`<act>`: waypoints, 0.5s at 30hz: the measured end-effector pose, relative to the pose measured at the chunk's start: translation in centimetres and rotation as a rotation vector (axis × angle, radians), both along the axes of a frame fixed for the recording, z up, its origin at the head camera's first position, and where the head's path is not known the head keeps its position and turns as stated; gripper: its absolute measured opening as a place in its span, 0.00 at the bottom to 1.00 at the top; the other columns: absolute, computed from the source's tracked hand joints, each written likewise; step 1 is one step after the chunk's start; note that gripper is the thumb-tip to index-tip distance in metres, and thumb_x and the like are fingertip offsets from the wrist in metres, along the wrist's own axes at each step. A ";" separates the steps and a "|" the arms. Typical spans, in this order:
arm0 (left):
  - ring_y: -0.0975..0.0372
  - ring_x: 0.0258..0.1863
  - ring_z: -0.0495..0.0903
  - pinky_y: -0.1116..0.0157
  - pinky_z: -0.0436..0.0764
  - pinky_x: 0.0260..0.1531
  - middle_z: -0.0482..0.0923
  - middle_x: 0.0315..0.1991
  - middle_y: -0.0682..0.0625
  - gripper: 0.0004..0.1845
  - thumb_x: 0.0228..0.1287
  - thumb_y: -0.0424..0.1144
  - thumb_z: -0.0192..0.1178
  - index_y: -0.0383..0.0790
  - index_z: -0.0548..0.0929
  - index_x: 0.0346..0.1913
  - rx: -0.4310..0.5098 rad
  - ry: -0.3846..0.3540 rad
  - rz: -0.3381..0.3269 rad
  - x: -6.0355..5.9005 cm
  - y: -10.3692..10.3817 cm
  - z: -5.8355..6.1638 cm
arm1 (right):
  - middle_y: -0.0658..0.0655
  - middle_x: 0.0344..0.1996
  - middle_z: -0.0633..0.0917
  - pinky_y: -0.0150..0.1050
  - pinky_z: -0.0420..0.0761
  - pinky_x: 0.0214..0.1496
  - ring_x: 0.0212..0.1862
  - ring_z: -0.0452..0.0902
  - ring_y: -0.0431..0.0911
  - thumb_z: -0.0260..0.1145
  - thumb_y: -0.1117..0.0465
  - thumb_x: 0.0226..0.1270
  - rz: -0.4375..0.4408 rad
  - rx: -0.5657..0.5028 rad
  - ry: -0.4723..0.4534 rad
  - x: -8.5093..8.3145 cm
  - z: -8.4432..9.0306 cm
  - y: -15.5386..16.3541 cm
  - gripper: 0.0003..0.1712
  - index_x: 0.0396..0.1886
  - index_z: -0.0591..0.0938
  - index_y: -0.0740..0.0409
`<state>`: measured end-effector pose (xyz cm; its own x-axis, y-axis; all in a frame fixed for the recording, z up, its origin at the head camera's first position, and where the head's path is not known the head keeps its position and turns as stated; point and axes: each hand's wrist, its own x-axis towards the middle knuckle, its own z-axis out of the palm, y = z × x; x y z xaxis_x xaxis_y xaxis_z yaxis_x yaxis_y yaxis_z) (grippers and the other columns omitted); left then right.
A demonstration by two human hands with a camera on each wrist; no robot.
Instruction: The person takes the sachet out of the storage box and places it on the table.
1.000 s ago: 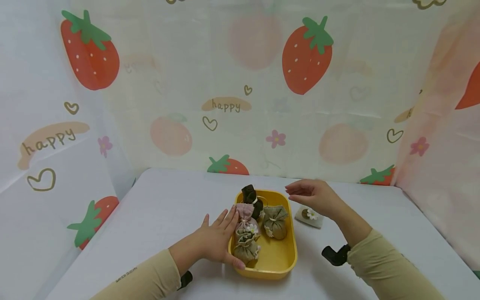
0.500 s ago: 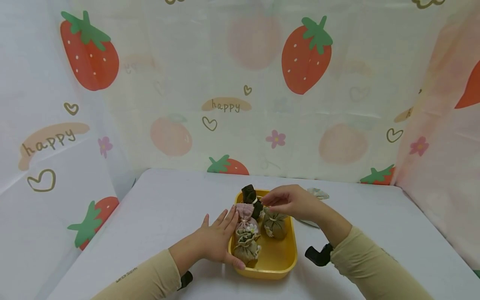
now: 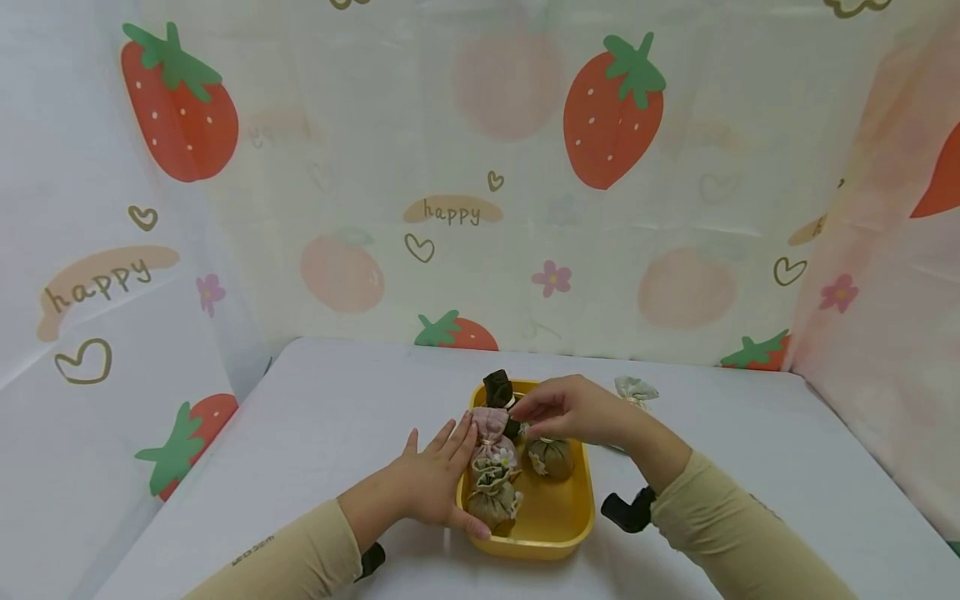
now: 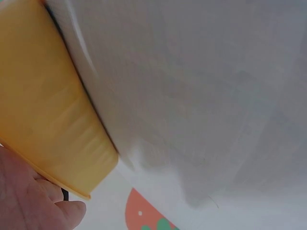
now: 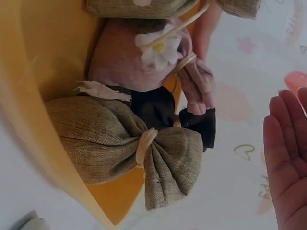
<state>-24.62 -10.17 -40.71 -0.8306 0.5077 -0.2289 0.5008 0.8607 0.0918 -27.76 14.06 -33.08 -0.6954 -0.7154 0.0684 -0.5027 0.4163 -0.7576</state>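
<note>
Behind yellow tray, "happy" on backdrop

Small olive burlap pouch lies in the yellow plastic tray. A pink cloth pouch touches it; straight fingers hover beside

The right hand covers the top of the olive pouch beneath it, so contact cannot be judged. The left hand hides the yellow tray wall beside it. Behind the right hand, a pale pouch shows only partly.
</note>
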 end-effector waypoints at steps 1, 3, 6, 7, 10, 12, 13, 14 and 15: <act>0.54 0.71 0.31 0.36 0.40 0.59 0.23 0.72 0.51 0.70 0.30 0.85 0.44 0.45 0.34 0.72 -0.002 0.000 -0.001 0.0 0.0 0.0 | 0.52 0.41 0.84 0.34 0.77 0.46 0.42 0.79 0.42 0.67 0.61 0.58 0.008 0.002 0.000 -0.1 -0.1 -0.1 0.12 0.43 0.83 0.54; 0.54 0.71 0.31 0.36 0.40 0.59 0.23 0.72 0.51 0.70 0.30 0.85 0.43 0.45 0.34 0.72 -0.005 0.002 -0.001 0.0 0.0 0.0 | 0.51 0.41 0.84 0.33 0.77 0.46 0.42 0.80 0.42 0.66 0.60 0.58 0.027 0.013 0.000 -0.2 -0.3 -0.2 0.12 0.44 0.83 0.54; 0.53 0.71 0.32 0.36 0.42 0.58 0.23 0.72 0.51 0.70 0.30 0.85 0.42 0.45 0.33 0.72 -0.015 0.008 -0.006 0.0 0.0 -0.1 | 0.50 0.41 0.84 0.32 0.77 0.45 0.41 0.80 0.41 0.67 0.59 0.58 0.060 0.038 0.013 -0.4 -0.6 -0.5 0.13 0.44 0.83 0.54; 0.53 0.71 0.32 0.36 0.42 0.58 0.23 0.72 0.51 0.70 0.30 0.85 0.42 0.45 0.34 0.72 -0.015 0.007 -0.004 0.0 0.0 0.0 | 0.50 0.41 0.84 0.32 0.77 0.46 0.42 0.80 0.42 0.67 0.59 0.58 0.070 0.047 0.017 -0.5 -0.7 -0.6 0.13 0.44 0.83 0.55; 0.53 0.71 0.32 0.36 0.42 0.58 0.23 0.72 0.51 0.70 0.29 0.86 0.42 0.45 0.33 0.72 -0.016 0.007 -0.004 -0.1 0.0 -0.1 | 0.51 0.40 0.84 0.32 0.77 0.45 0.41 0.79 0.41 0.68 0.59 0.57 0.090 0.065 0.016 -0.6 -1.0 -1.0 0.15 0.45 0.83 0.56; 0.53 0.71 0.32 0.36 0.42 0.58 0.23 0.72 0.51 0.70 0.29 0.85 0.42 0.45 0.33 0.72 -0.012 0.006 -0.005 -0.1 0.0 -0.1 | 0.55 0.41 0.84 0.32 0.77 0.45 0.41 0.79 0.42 0.68 0.61 0.56 0.102 0.067 0.002 -0.7 -1.1 -1.2 0.16 0.45 0.83 0.59; 0.53 0.71 0.32 0.36 0.42 0.58 0.22 0.72 0.51 0.70 0.30 0.85 0.42 0.44 0.33 0.72 -0.011 0.006 -0.006 -0.1 0.0 -0.1 | 0.56 0.40 0.83 0.32 0.77 0.45 0.41 0.79 0.42 0.68 0.61 0.56 0.106 0.069 -0.004 -0.7 -1.1 -1.3 0.16 0.45 0.83 0.60; 0.53 0.71 0.32 0.36 0.42 0.58 0.22 0.71 0.51 0.70 0.30 0.85 0.42 0.44 0.33 0.72 -0.012 0.007 -0.007 -0.1 0.0 -0.2 | 0.58 0.40 0.83 0.32 0.77 0.45 0.40 0.79 0.42 0.68 0.62 0.56 0.108 0.073 -0.010 -0.7 -1.2 -1.4 0.16 0.45 0.83 0.61; 0.53 0.71 0.32 0.36 0.42 0.58 0.22 0.71 0.51 0.70 0.30 0.85 0.42 0.44 0.33 0.72 -0.012 0.008 -0.008 -0.1 0.0 -0.2 | 0.59 0.40 0.83 0.32 0.77 0.44 0.40 0.79 0.42 0.68 0.63 0.56 0.110 0.075 -0.021 -0.7 -1.3 -1.5 0.16 0.45 0.82 0.61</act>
<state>-24.76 -10.21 -40.90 -0.8284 0.5115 -0.2284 0.5081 0.8577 0.0780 -28.49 12.55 -34.34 -0.6131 -0.7900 -0.0021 -0.5326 0.4153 -0.7375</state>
